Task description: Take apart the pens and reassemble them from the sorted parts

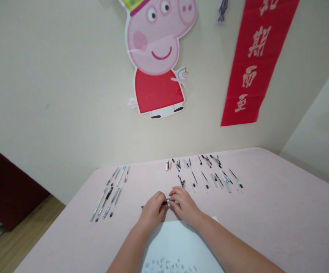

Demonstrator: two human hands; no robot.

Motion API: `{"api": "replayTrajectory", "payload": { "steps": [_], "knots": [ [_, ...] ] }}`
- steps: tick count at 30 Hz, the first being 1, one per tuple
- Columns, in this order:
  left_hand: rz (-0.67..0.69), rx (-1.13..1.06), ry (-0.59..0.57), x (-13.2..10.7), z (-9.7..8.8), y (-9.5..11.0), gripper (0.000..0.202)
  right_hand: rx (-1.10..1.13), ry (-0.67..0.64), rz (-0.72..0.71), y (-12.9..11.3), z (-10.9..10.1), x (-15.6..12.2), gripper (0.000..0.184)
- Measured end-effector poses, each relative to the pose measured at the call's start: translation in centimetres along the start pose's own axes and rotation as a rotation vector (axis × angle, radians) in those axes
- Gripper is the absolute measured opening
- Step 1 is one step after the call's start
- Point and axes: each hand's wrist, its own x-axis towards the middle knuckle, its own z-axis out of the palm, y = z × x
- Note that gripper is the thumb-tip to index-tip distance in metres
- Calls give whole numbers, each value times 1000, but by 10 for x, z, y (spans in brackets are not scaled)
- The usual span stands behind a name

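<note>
Both hands meet over the table, just beyond the top edge of a sheet of paper (178, 242) with dark handwriting near its lower part. Between them lies a dark pen (164, 203), level from side to side. My left hand (153, 209) is closed around its left part, and a dark end pokes out past the fingers. My right hand (183, 203) pinches the clear right part with thumb and fingers. Much of the pen is hidden by the fingers.
Several whole pens (107, 199) lie in two rows on the left of the pink-covered table (280, 212). Several groups of pen parts (215, 180), with caps, barrels and refills, lie at the back right. Behind stands a wall with a pig sticker (160, 91) and a red banner (248, 64).
</note>
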Motion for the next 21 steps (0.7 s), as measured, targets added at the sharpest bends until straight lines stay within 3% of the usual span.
{"api": "replayTrajectory", "payload": {
  "steps": [9, 14, 21],
  "knots": [
    [6, 32, -14, 0, -2, 3, 12, -10, 12, 25, -2, -1, 2, 8],
    [14, 39, -20, 0, -2, 3, 9, -34, -18, 29, -1, -2, 1, 16],
    [19, 79, -13, 0, -3, 0, 16, 56, 58, 4, 6, 3, 0, 17]
  ]
}}
